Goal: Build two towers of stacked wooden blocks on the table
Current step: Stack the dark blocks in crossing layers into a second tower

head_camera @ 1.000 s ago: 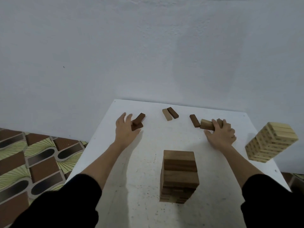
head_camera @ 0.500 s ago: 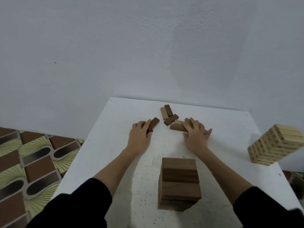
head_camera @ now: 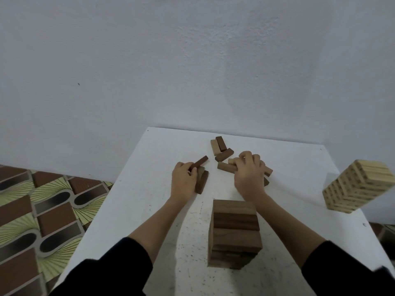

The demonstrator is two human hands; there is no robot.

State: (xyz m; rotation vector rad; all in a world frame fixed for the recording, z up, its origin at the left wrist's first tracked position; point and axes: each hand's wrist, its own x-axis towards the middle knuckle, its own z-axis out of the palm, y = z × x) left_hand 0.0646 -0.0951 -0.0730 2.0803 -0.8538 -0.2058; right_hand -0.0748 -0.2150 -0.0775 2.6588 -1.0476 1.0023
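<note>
On the white speckled table (head_camera: 136, 206), the left hand (head_camera: 184, 183) pinches a dark rectangular block (head_camera: 200, 162); at its 3 o'clock, the right hand (head_camera: 249, 178) grips several smooth blocks (head_camera: 227, 167). Walnut-toned tower (head_camera: 234, 233) stands at 6 o'clock, pale pine tower (head_camera: 359, 186) at 3.

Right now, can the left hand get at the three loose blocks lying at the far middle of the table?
Probably yes. Bare table lies between the left hand and the three loose blocks, with nothing in between. But this hand already grips a dark block, so it has little room for more.
</note>
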